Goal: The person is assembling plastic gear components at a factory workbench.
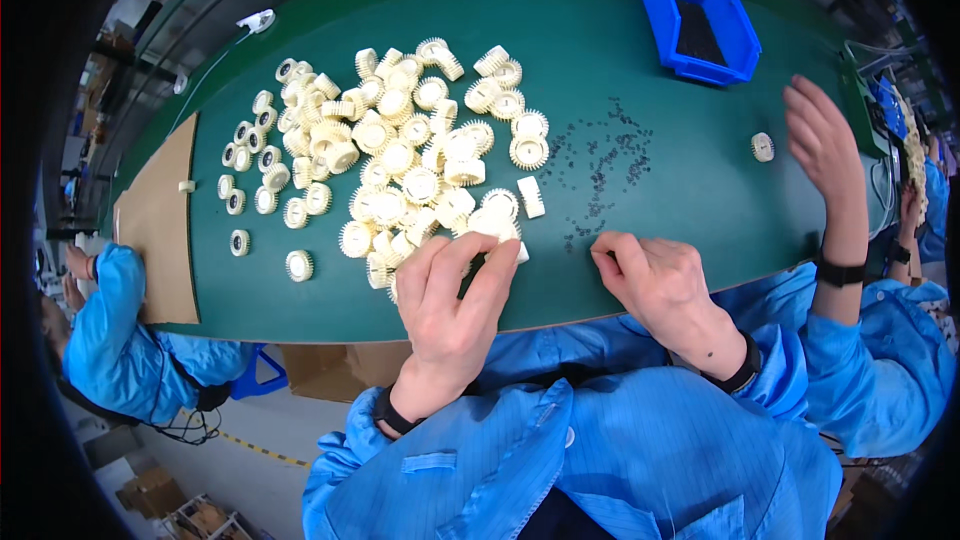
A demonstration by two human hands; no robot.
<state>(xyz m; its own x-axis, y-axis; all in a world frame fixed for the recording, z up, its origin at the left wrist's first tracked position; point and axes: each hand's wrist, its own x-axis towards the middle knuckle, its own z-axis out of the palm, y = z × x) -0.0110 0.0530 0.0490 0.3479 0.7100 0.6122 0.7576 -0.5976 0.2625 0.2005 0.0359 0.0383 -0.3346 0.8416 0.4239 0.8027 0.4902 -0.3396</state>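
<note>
Cream-white toothed gears [420, 183] lie heaped on the green table in front of me. At the near right edge of that heap, my left hand [440, 310] has its thumb and fingers curled round a white gear [522, 253], which mostly hides behind the fingertips. Farther right, my right hand [660, 285] is closed in a pinch, thumb against forefinger. Its fingertips are beside scattered tiny black parts [600, 180]; whatever lies between them is too small to make out. One white gear [531, 197] rests on its side between the heap and the black parts.
A blue bin [700, 25] holding black bits stands at the far right. A co-worker's hand [822, 135] hovers near a lone gear [763, 147] on the right. Cardboard [165, 230] covers the table's left end, where another person in blue sits.
</note>
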